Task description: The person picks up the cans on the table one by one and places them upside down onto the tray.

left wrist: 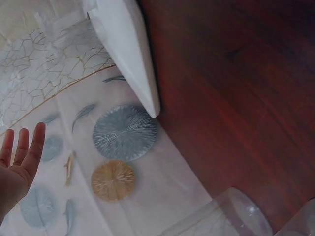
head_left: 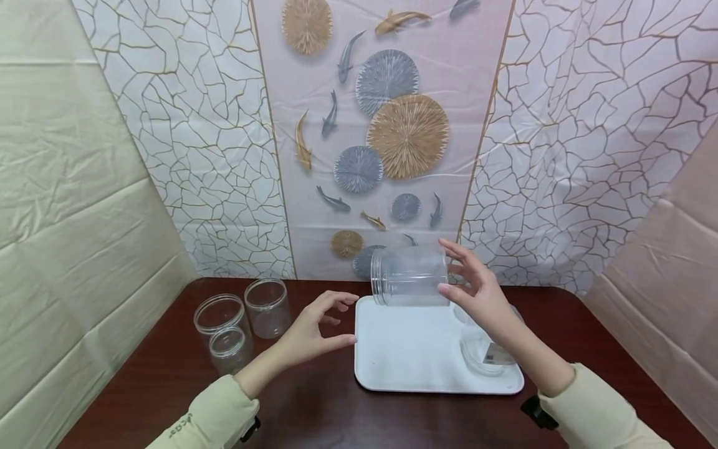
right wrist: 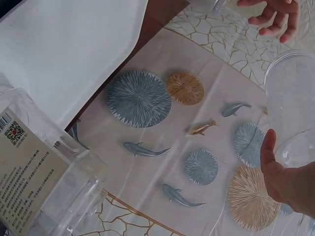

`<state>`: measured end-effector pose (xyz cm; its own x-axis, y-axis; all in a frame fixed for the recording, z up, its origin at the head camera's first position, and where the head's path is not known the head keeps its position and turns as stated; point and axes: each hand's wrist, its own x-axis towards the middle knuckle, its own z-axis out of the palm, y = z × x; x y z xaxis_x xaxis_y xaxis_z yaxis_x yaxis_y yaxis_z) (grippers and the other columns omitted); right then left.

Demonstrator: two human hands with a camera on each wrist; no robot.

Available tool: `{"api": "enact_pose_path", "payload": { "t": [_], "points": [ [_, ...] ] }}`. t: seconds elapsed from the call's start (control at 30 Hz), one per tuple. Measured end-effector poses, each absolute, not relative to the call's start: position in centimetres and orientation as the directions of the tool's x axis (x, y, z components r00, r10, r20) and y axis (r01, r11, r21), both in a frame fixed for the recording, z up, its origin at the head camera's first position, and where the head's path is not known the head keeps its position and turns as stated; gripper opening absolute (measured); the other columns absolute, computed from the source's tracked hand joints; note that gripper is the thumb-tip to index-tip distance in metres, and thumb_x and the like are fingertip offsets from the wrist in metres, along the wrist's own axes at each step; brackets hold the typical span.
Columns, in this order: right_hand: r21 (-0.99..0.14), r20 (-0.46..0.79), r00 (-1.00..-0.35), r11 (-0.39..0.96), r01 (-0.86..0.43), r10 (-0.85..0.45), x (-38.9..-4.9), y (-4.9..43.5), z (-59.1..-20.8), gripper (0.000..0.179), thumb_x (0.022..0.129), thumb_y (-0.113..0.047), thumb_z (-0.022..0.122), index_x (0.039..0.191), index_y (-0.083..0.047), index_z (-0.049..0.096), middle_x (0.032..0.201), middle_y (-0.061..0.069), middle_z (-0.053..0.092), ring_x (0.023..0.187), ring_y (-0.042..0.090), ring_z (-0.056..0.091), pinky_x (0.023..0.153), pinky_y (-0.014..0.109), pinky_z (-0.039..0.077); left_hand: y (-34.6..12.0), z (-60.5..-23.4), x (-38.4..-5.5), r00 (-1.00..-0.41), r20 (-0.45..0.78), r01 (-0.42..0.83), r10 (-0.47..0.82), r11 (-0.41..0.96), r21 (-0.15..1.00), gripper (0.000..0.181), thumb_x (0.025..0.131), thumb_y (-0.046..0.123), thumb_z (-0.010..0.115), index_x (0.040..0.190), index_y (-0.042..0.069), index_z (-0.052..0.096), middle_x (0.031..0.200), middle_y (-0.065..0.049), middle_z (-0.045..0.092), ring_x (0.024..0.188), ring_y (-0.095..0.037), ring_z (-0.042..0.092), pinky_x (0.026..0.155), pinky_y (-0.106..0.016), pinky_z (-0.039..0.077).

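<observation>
My right hand [head_left: 479, 296] grips a clear plastic jar [head_left: 409, 274] near its base. The jar lies on its side in the air over the back of a white tray [head_left: 409, 355], its ringed mouth turned to the left. In the right wrist view the thumb [right wrist: 269, 152] shows against the jar's wall. My left hand [head_left: 314, 330] holds nothing and hovers beside the tray's left edge, fingers and thumb spread apart. Another clear container with a printed label [right wrist: 29, 172] sits at the tray's right side, partly hidden by my right forearm in the head view.
At the left of the dark red-brown table [head_left: 314, 411] stand a tall clear jar [head_left: 268, 308], a wide one [head_left: 213, 315] and a smaller one [head_left: 229, 346], close together. A patterned cloth [head_left: 224, 156] hangs behind the table, with beige cloth along both sides.
</observation>
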<state>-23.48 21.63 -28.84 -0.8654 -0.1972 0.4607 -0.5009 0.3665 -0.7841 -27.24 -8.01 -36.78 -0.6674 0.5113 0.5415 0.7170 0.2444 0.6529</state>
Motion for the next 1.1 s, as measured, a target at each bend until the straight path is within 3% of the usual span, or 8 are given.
{"api": "enact_pose_path", "payload": {
  "t": [0.07,0.3,0.53,0.77,0.97,1.1],
  "points": [
    [-0.791,0.453,-0.87,0.362,-0.493,-0.196,-23.7,21.6,-28.9,0.063,0.09,-0.006,0.059,0.146,-0.016,0.032,0.148,0.018,0.034,0.129,0.04,0.04,0.098,0.057,0.039,-8.0,-37.2,-27.3,-0.678,0.517,0.703,0.523,0.256,0.663,0.058,0.077,0.015,0.078,0.129,0.011,0.051,0.122,-0.003,0.056,0.107,-0.02,0.053,0.083,-0.043,0.053],
    [-0.81,0.42,-0.89,0.368,-0.457,-0.18,-24.2,21.8,-29.3,0.063,0.092,-0.009,0.058,0.147,-0.017,0.03,0.149,0.018,0.032,0.128,0.039,0.04,0.097,0.056,0.039,-7.6,-38.4,-27.6,-0.679,0.477,0.71,0.559,0.334,0.62,0.065,0.077,0.022,0.078,0.133,0.013,0.046,0.128,-0.002,0.054,0.114,-0.019,0.05,0.09,-0.04,0.05],
    [-0.838,0.366,-0.917,0.372,-0.398,-0.157,-24.5,22.1,-29.3,0.063,0.093,-0.011,0.057,0.149,-0.02,0.028,0.151,0.017,0.029,0.13,0.038,0.038,0.091,0.032,0.047,-7.2,-39.5,-27.8,-0.657,0.461,0.739,0.596,0.391,0.549,0.069,0.075,0.028,0.079,0.134,0.013,0.046,0.127,-0.003,0.054,0.118,-0.019,0.049,0.095,-0.039,0.046],
    [-0.846,0.361,-0.921,0.363,-0.39,-0.148,-24.5,22.1,-29.5,0.064,0.093,-0.011,0.058,0.149,-0.018,0.027,0.15,0.019,0.028,0.129,0.042,0.039,0.089,0.036,0.047,-6.8,-40.6,-28.3,-0.672,0.385,0.725,0.632,0.459,0.513,0.075,0.074,0.035,0.079,0.137,0.014,0.043,0.136,-0.002,0.048,0.129,-0.022,0.042,0.105,-0.044,0.037],
    [-0.856,0.365,-0.92,0.336,-0.392,-0.141,-24.7,22.2,-29.6,0.064,0.093,-0.011,0.058,0.149,-0.018,0.027,0.15,0.018,0.028,0.127,0.036,0.041,0.082,0.016,0.047,-6.5,-41.5,-28.8,-0.704,0.29,0.694,0.648,0.539,0.478,0.082,0.073,0.044,0.078,0.14,0.019,0.038,0.141,-0.001,0.043,0.133,-0.023,0.037,0.105,-0.047,0.037],
    [-0.852,0.378,-0.916,0.337,-0.402,-0.137,-24.9,22.3,-29.8,0.064,0.093,-0.012,0.058,0.149,-0.017,0.027,0.15,0.018,0.029,0.125,0.036,0.041,0.079,0.015,0.048,-6.2,-42.3,-29.3,-0.72,0.22,0.67,0.658,0.576,0.468,0.09,0.071,0.046,0.078,0.144,0.017,0.033,0.145,-0.006,0.04,0.136,-0.028,0.034,0.105,-0.05,0.036]
  ]
}}
